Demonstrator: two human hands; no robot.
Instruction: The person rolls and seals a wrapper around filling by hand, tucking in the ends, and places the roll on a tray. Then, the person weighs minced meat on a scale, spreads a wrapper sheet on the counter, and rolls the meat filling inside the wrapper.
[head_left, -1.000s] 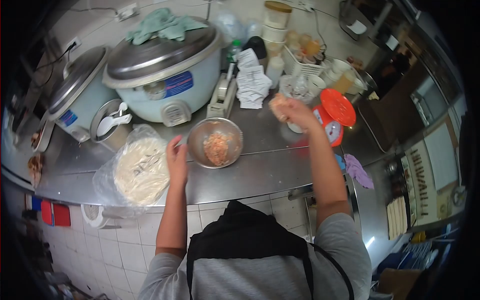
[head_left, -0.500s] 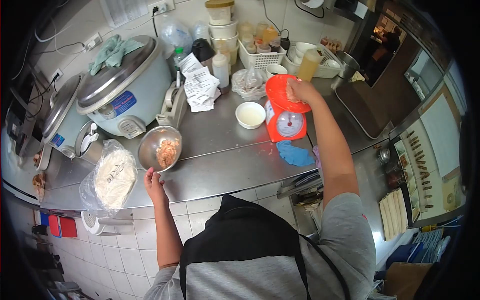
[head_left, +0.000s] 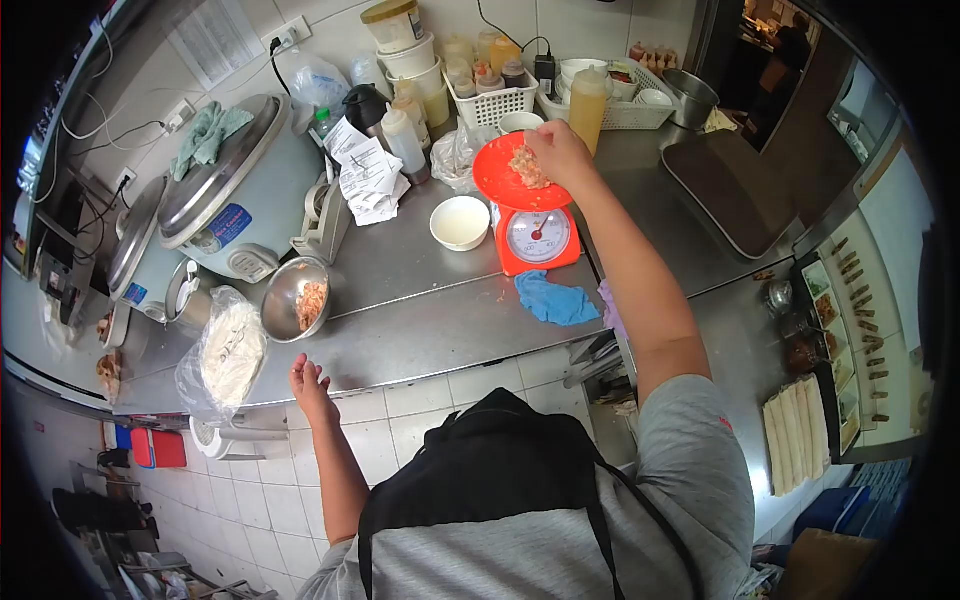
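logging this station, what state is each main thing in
right hand: at food mix
left hand: seemingly empty
red scale: loaded
steel bowl: uncovered, partly filled
white bowl: uncovered
clear bag: filled
large rice cooker: lidded
small rice cooker: lidded
green cloth: rumpled
blue cloth or glove: crumpled

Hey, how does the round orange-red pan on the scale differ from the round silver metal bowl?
The round orange-red weighing pan is brightly coloured, whereas the round silver metal bowl is shiny grey. The pan is shallow; the bowl is deeper. The pan sits up on the orange-red dial scale, while the bowl rests on the grey metal counter. Both hold pinkish-orange minced food.
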